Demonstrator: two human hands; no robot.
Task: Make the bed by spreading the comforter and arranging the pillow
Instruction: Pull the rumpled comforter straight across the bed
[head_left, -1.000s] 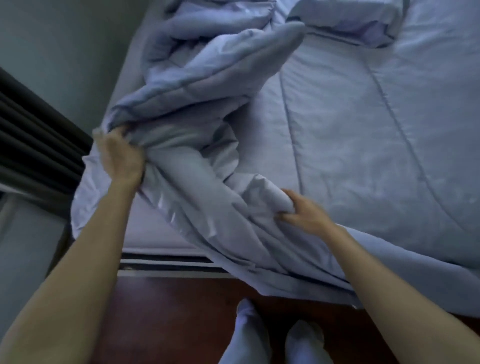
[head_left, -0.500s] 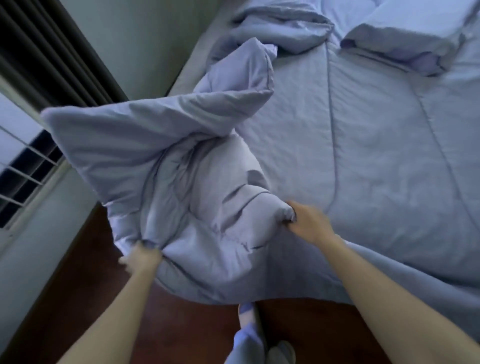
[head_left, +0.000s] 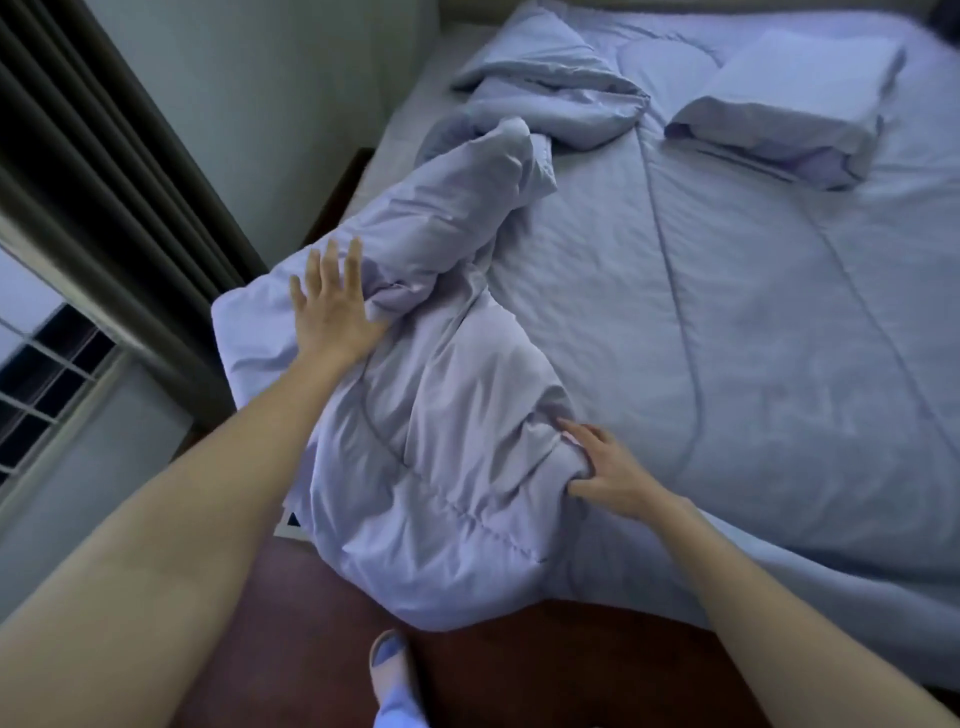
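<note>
A pale lilac comforter (head_left: 727, 312) covers most of the bed; its left part is bunched in a twisted heap (head_left: 441, 415) that hangs over the bed's near left corner. My left hand (head_left: 330, 306) lies flat with fingers spread on the heap's far left corner. My right hand (head_left: 608, 470) pinches a fold of the comforter at the heap's right side. A pillow (head_left: 789, 109) in the same lilac lies at the head of the bed, top right, with a second rumpled mound of comforter (head_left: 550, 98) to its left.
A dark curtain (head_left: 104, 171) and a barred window (head_left: 41, 384) are on the left, with a grey wall behind. Dark red floor (head_left: 291, 623) runs along the bed's foot. One slippered foot (head_left: 389, 670) shows below the heap.
The lifted comforter corner has come down onto the bed's left corner. My left hand let go of its grip and now rests flat on top. My right hand keeps its hold.
</note>
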